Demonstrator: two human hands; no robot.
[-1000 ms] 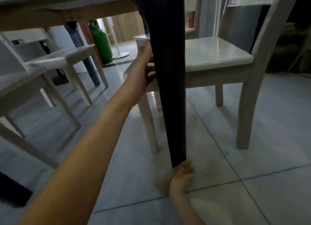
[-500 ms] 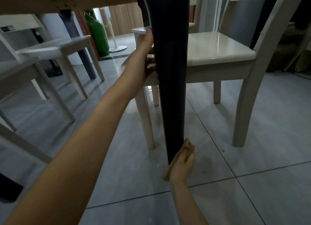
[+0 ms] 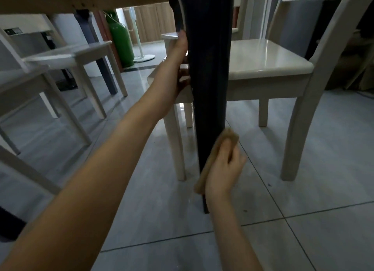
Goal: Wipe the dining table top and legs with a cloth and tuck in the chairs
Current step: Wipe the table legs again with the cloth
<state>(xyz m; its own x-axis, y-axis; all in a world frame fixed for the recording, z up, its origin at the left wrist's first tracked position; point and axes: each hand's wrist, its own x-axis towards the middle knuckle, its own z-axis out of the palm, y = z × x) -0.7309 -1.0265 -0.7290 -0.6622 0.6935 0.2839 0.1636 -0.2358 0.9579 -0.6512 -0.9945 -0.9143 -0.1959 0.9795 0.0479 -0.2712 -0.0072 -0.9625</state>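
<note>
Grey floor tiles [image 3: 303, 169] lie below; left hand [image 3: 178, 68] clasps the dark leg [image 3: 208, 78] steady, right hand [image 3: 222, 169] presses the cloth [image 3: 214, 157] there.

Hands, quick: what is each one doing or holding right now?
Left hand: fingers wrapped around the dark table leg, gripping it.
Right hand: closed on the tan cloth, pressing it against the same leg lower down.
</note>
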